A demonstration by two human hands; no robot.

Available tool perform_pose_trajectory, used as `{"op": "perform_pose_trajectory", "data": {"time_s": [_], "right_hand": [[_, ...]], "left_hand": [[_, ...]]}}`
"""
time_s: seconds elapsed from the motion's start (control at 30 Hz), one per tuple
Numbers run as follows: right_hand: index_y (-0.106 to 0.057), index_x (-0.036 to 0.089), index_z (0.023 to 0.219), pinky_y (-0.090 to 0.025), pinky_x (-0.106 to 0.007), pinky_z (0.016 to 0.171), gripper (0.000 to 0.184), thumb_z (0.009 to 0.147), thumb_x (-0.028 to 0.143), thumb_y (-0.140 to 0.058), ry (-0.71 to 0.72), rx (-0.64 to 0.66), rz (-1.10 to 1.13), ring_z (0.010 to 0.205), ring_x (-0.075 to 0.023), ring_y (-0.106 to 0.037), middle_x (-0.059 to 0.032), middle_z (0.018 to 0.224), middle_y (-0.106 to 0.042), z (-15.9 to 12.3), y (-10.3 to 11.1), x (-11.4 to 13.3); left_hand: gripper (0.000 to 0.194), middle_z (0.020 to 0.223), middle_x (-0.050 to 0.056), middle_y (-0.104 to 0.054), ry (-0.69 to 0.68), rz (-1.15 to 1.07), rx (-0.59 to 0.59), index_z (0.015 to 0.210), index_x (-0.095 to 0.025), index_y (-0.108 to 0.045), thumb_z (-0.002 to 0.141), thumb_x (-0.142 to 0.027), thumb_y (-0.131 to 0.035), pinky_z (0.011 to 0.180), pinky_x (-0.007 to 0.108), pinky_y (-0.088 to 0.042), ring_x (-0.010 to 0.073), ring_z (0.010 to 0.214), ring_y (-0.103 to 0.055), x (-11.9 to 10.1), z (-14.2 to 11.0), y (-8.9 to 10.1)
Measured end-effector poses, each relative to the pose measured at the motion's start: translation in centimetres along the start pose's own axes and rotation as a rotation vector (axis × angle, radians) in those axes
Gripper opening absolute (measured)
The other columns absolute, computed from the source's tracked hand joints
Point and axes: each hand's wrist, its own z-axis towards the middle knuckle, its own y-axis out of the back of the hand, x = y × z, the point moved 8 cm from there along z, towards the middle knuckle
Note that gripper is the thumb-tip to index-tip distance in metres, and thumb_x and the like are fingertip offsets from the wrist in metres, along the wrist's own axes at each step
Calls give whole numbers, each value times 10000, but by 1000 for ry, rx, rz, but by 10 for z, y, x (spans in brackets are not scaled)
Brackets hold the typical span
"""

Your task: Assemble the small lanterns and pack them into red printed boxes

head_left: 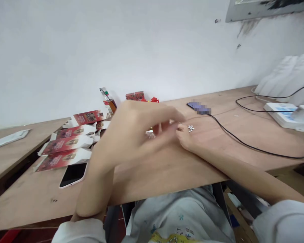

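Note:
My left hand is raised over the table, smeared by motion. Its fingers bend to the right, their tips close to my right hand; whether they hold anything is unclear. My right hand rests low on the tabletop with its fingers curled in, and what they hold, if anything, is too small to make out. Just right of its fingertips lie several small round silver discs. Through the gap in my left fingers a shiny silvery thing shows, mostly covered. Behind that hand stands a small red lantern-shaped piece, partly hidden.
Red-and-white cartons lie in a row at left, beside a phone. Another phone at the back has a black cable running right to a power strip. White stacked items stand behind it.

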Motion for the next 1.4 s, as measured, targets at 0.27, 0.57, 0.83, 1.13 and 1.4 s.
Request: {"op": "perform_pose_trajectory", "data": {"time_s": [0.27, 0.57, 0.83, 1.13, 1.4], "right_hand": [[-452, 244, 952, -508, -309, 739, 487, 622, 400, -774, 100, -240, 217, 694, -144, -639, 37, 744, -676, 5, 23, 8], [-448, 243, 1032, -509, -350, 844, 341, 792, 383, -647, 242, -158, -44, 876, -167, -651, -33, 963, -687, -1, 17, 23], [-504, 254, 1312, -285, -476, 1122, 450, 876, 350, -562, 574, 468, -754, 1429, -290, -214, -99, 1558, -166, -38, -53, 38], [-570, 196, 1111, -440, -382, 973, 260, 854, 234, -554, 547, 636, -808, 1201, -240, -507, -118, 1394, -449, -44, -64, 27], [-472, 224, 897, -560, -385, 782, 220, 780, 382, -571, -120, 49, 182, 866, -190, -648, -44, 939, -649, 1, -14, -3]], "left_hand": [[280, 627, 25, -645, 87, -122, 398, 805, -159, -742, 836, -376, -568, 526, 222, -323, 128, 570, -532, 75, 59, -151], [256, 638, 15, -656, 83, -304, 170, 809, -138, -725, 842, -303, -532, 558, 210, -348, 109, 566, -515, 84, 64, -155], [232, 777, 49, -718, 156, -183, 24, 837, -149, -700, 854, -218, -480, 652, 240, -422, 153, 688, -615, 98, 65, -120], [155, 738, 29, -718, 145, -218, -52, 759, -160, -711, 802, -241, -585, 656, 235, -445, 135, 636, -607, 88, 63, -95], [218, 812, 41, -730, 73, -227, -112, 865, -152, -724, 811, -173, -514, 721, 254, -461, 162, 751, -642, 79, 64, -76]]}}
